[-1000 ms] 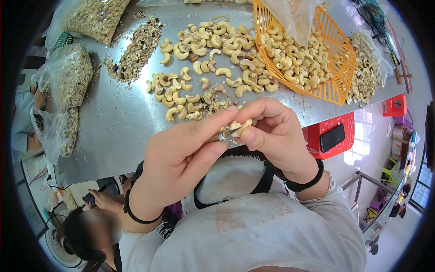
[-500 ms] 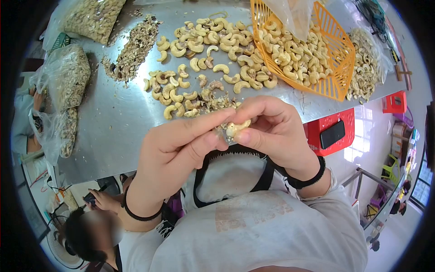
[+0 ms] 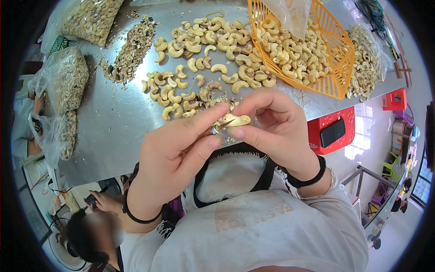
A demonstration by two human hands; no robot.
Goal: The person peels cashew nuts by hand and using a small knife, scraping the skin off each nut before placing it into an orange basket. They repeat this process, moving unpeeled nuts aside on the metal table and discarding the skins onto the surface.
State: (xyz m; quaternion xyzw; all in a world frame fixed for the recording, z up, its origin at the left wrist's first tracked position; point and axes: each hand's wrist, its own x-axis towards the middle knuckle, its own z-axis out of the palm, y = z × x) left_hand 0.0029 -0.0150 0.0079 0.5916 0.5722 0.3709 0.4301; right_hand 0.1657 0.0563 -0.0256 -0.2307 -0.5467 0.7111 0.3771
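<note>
In front of my chest, just past the table's near edge, my right hand [image 3: 277,124] pinches a pale cashew [image 3: 240,120] between thumb and fingers. My left hand [image 3: 174,147] is closed on a small knife [image 3: 217,128]; its short dark blade lies against the cashew and its handle is mostly hidden. Beyond the fingers sits a little heap of peel scraps and broken pieces [image 3: 209,103]. Loose cashews [image 3: 204,38], some with brown skin patches, spread over the metal table behind it.
An orange plastic basket [image 3: 337,86] of peeled cashews stands at the back right, beside more cashews [image 3: 362,59] in clear plastic. Bags [image 3: 72,81] and a crumb pile [image 3: 131,52] lie left. A phone [image 3: 333,133] rests on a red stool [image 3: 342,147]. Another person [image 3: 95,231] sits lower left.
The cashew has been turned, so its long side now shows between my hands. The knife blade has come into view against it, and my fingers have shifted slightly.
</note>
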